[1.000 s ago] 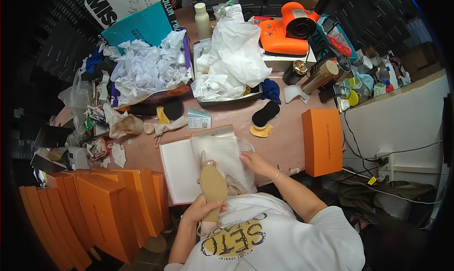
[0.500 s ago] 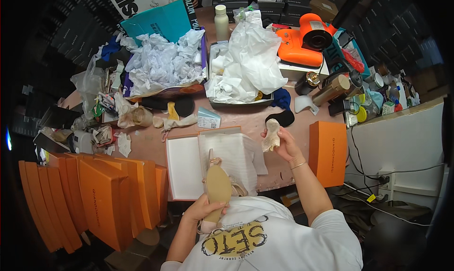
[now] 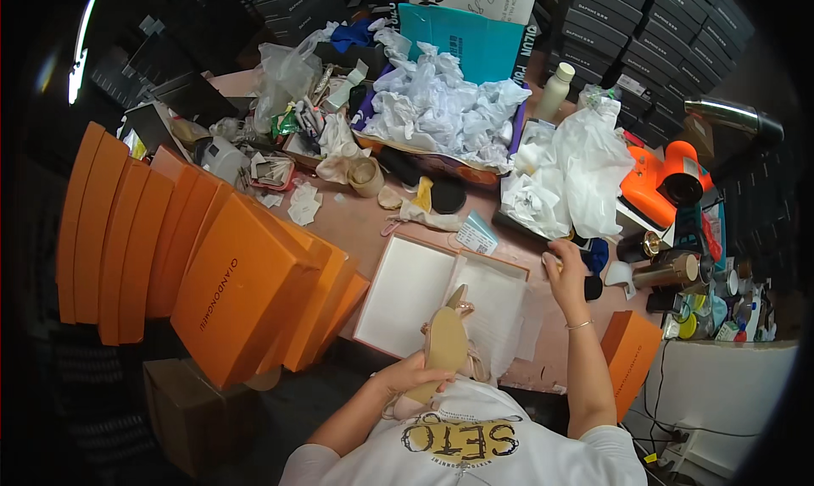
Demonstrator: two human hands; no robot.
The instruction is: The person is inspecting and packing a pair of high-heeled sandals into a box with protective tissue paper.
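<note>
My left hand (image 3: pixel 414 374) is closed round a strappy sandal (image 3: pixel 447 344), its tan sole facing up and its straps partly hidden beneath. The sandal is held over the near edge of an open shoebox (image 3: pixel 405 295), which is white inside with thin orange edges. White wrapping paper (image 3: pixel 502 316) lies in its right half. Beyond the box to the right, my right hand (image 3: pixel 566 274) has its fingers bent together. A bit of crumpled pale cloth (image 3: pixel 550 262) shows at the fingertips, mostly hidden by them. Close by lies a black pad (image 3: pixel 593 288).
Orange shoeboxes (image 3: pixel 246 291) stand in a row at the left; another orange box (image 3: pixel 629 359) is at the right. Behind are a purple bin (image 3: pixel 517 130) of crumpled tissue, white plastic wrapping (image 3: pixel 593 172), a bottle (image 3: pixel 555 92) and an orange tool (image 3: pixel 666 174). A printed card (image 3: pixel 477 233) touches the shoebox.
The view has swung left, shifting the scene rightward. My right hand has reached farther over the table, away from me, with the pale cloth now mostly covered. My left hand still holds the sandal.
</note>
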